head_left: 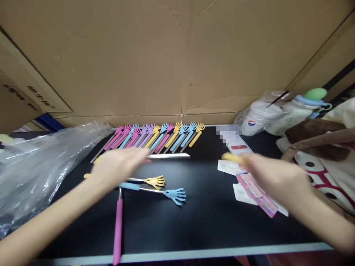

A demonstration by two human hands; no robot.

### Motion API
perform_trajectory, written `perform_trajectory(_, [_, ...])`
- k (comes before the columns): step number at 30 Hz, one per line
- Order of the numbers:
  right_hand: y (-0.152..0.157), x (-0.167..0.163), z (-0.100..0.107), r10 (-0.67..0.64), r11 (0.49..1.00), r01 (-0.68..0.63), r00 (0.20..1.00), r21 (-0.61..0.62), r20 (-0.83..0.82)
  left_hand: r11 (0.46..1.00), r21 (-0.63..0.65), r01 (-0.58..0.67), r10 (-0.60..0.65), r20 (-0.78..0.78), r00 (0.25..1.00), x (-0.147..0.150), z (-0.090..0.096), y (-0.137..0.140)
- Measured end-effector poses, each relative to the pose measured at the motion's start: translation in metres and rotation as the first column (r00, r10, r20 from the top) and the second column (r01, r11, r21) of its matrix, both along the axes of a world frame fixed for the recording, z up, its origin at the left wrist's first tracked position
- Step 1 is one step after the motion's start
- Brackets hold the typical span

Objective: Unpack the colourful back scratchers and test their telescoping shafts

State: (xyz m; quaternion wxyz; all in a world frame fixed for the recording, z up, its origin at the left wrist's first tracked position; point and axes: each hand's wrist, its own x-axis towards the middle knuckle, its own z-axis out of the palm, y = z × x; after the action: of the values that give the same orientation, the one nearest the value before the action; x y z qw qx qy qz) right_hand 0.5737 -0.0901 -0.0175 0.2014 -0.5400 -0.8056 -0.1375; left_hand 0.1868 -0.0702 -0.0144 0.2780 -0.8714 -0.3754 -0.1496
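Observation:
My left hand [122, 162] is closed, with a long silver rod [172, 156] sticking out to its right and a yellow end showing at its left. My right hand [271, 177], smeared by motion, is closed on a small yellow piece [233, 158] whose exact kind I cannot make out. Below the left hand lie a yellow back scratcher [155, 181] and a blue back scratcher [174, 195], partly covered by my arm. A pink back scratcher handle [118, 229] points toward the front edge. Behind them, a slanted row of back scratchers [155, 138] in pink, blue, purple and yellow lines the back.
Clear plastic bags [55, 166] lie at left. A tall cardboard wall [166, 66] stands behind the black table [194, 225]. At right are several cards [257, 194], a lidded cup with a straw [257, 118], a bottle [299, 111] and a fabric bag [330, 162].

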Motion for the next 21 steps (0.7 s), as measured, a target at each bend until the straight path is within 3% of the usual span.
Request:
perform_trajectory(2, [0.004,0.041,-0.006,-0.259,0.955,0.241,0.961,0.171,0.098,0.993,0.05,-0.109,0.108,0.023,0.994,-0.026,-0.005,0.009])
perform_trajectory(4, [0.009,0.06,-0.01,-0.341,0.937,0.324,0.929,0.135,0.142,0.998,-0.012,-0.06,0.06,0.02,0.998,-0.032,-0.007,0.02])
perform_trajectory(7, [0.017,0.047,-0.014,-0.276,0.958,0.286,0.947,-0.037,0.166,0.968,-0.115,0.222,-0.23,-0.064,0.971,0.007,-0.006,0.039])
perform_trajectory(9, [0.024,0.024,-0.016,-0.211,0.965,0.232,0.963,-0.124,0.167,0.903,-0.162,0.397,-0.418,-0.123,0.9,0.051,-0.004,0.057])
perform_trajectory(11, [0.033,0.005,-0.018,-0.143,0.965,0.175,0.976,-0.195,0.166,0.847,-0.196,0.494,-0.525,-0.172,0.833,0.095,-0.005,0.077])
perform_trajectory(13, [0.044,-0.005,-0.02,-0.091,0.96,0.131,0.982,-0.248,0.168,0.798,-0.235,0.555,-0.6,-0.222,0.769,0.132,-0.013,0.099])
perform_trajectory(16, [0.064,-0.013,-0.024,-0.048,0.942,0.105,0.982,-0.318,0.181,0.77,-0.265,0.58,-0.633,-0.205,0.747,0.167,-0.032,0.126])
perform_trajectory(21, [0.088,-0.029,-0.031,-0.018,0.89,0.115,0.976,-0.442,0.217,0.813,-0.266,0.518,-0.572,-0.193,0.797,0.182,-0.056,0.153])
